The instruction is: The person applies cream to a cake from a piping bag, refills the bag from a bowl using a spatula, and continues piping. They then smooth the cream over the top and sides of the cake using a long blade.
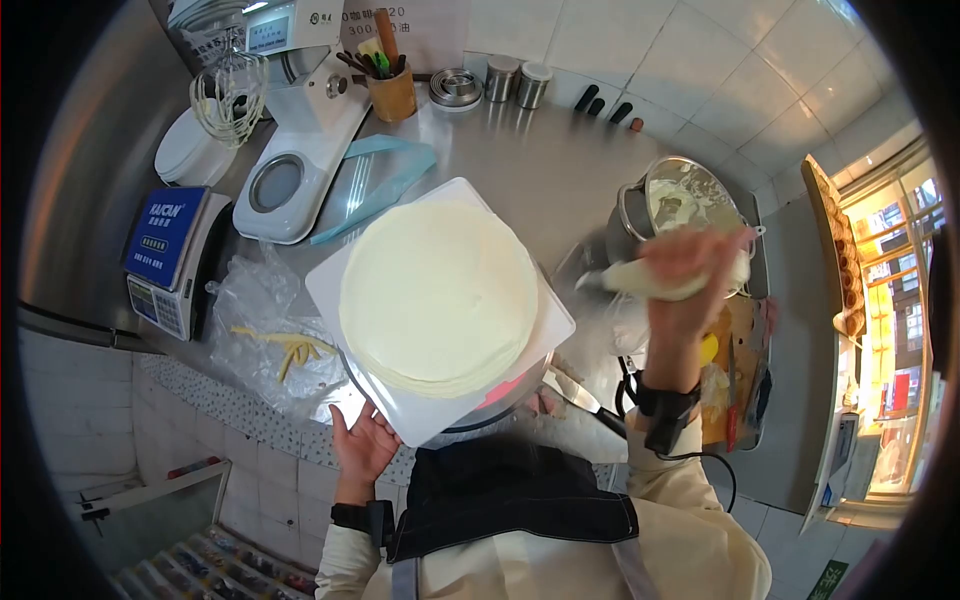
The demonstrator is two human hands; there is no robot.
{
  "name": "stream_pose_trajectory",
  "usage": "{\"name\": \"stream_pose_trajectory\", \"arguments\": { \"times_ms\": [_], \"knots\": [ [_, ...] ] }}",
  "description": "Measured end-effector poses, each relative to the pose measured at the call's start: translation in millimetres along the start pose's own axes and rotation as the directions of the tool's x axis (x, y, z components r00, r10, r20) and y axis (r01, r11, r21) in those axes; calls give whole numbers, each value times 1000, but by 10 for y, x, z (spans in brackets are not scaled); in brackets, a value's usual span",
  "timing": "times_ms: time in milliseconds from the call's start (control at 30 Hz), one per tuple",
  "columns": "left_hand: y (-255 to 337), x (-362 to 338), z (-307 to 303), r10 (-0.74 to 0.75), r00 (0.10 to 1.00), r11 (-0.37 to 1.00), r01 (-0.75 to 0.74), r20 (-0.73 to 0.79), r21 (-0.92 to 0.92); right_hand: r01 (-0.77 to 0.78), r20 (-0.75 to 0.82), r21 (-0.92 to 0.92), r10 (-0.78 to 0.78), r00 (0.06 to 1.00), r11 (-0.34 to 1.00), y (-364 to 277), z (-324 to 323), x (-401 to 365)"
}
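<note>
In the head view a stack of thin pale crepes [440, 290] lies on a white square board [422, 418]. The board rests on a round stand whose dark rim shows beneath it. My left hand [367, 445] is open, thumb apart, its fingertips at the near-left corner of the board. To the right, my right hand [690, 262], smeared by motion, is closed around a piping bag [655, 282] of pale cream, tip pointing left. Behind that hand a metal pot [690, 195] holds cream, with more smeared on its inner wall.
A long knife [580, 395] lies right of the stand. Plastic wrap [265, 305] with yellow strips, a blue-topped scale [165, 240] and a white mixer [290, 170] stand left. At the back are a utensil cup [391, 95] and metal shakers [533, 85]. A wooden board [735, 340] lies right.
</note>
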State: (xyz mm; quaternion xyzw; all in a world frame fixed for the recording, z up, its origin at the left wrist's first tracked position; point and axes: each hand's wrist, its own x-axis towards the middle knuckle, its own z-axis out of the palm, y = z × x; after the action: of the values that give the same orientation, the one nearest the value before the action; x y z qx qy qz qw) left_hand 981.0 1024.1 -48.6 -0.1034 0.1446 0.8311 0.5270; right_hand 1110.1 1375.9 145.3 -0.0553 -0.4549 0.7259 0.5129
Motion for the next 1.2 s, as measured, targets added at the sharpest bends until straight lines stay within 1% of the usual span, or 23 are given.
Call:
{"name": "stream_pose_trajectory", "arguments": {
  "times_ms": [33, 67, 100, 133, 167, 200, 233, 267, 333, 367, 467, 500, 533, 567, 700, 767, 800, 833, 900, 933, 1033, 1167, 1200],
  "knots": [
    [-15, 6, -5, 37, 996, 989, -47, -75, -143, -3, -3, -2, 3, 1000, 1000, -124, 225, 65],
    [-55, 22, 260, 134, 960, 990, -120, -245, 73, 122, -370, 76, -85, 925, 990, -314, 612, 158],
    [-63, 5, 242, 131, 959, 991, -117, -250, 69, 263, -689, 100, -124, 714, 960, -418, 811, 197],
    [-58, -13, 211, 96, 982, 990, -78, -164, 115, 259, -690, 96, -123, 713, 961, -379, 632, 151],
    [-55, -26, 199, 54, 996, 985, -41, -77, 167, 136, -429, 119, -73, 900, 983, -289, 297, 64],
    [-96, -28, 215, -1, 989, 987, 25, -148, 159, 13, -129, 103, 0, 992, 995, -214, 67, -28],
    [-144, -19, 215, -7, 989, 986, 31, -149, 162, -112, 4, 96, 112, 994, 989, -113, 92, -120],
    [-197, 3, 184, -59, 993, 983, 76, -105, 167, -139, 30, -31, 140, 990, 990, -14, 170, -214],
    [-285, 47, 38, -127, 992, 979, 125, 3, 158, -256, 146, 26, 250, 957, 966, 132, 320, -395],
    [-317, 29, -22, -126, 992, 980, 124, -2, 157, -261, 145, 28, 254, 956, 965, 187, 377, -457],
    [-451, 32, 221, -136, 983, 987, 145, -122, 70, -378, 137, 41, 369, 919, 925, 318, 491, -562],
    [-445, 23, 188, -131, 984, 988, 140, -125, 66, -401, 103, -36, 403, 909, 915, 346, 515, -575],
    [-429, 25, 132, -134, 989, 989, 138, -68, 61, -424, 69, -113, 433, 899, 899, 367, 527, -579],
    [-409, 20, 91, -136, 991, 989, 136, -12, 55, -429, 75, -114, 438, 896, 896, 386, 507, -570],
    [-257, 21, 44, -119, 993, 989, 117, 25, 94, -419, 75, -49, 421, 904, 907, 362, 391, -472],
    [-161, 45, 30, -108, 979, 994, 107, 171, 19, -409, 58, -46, 411, 910, 912, 332, 385, -413],
    [-141, 32, 311, -11, 981, 974, 54, -193, 221, -390, 44, -62, 393, 918, 919, 315, 386, -383],
    [-111, 41, 307, -16, 982, 973, 59, -190, 222, -371, 30, -79, 375, 927, 925, 304, 381, -358],
    [6, 39, 279, 79, 989, 987, -59, -129, 148, -363, 30, -88, 366, 930, 928, 305, 345, -320],
    [39, 39, 272, 75, 989, 987, -56, -127, 151, -358, 35, -97, 362, 931, 929, 306, 330, -304],
    [102, 20, 257, 191, 972, 970, -166, -133, 180, -355, 18, -132, 360, 933, 926, 284, 301, -270],
    [99, -13, 260, 194, 969, 968, -163, -155, 193, -357, 2, -130, 360, 933, 925, 266, 240, -252],
    [109, -24, 195, 159, 981, 974, -137, -112, 180, -345, 3, -134, 348, 937, 929, 261, 232, -245]
  ]
}}
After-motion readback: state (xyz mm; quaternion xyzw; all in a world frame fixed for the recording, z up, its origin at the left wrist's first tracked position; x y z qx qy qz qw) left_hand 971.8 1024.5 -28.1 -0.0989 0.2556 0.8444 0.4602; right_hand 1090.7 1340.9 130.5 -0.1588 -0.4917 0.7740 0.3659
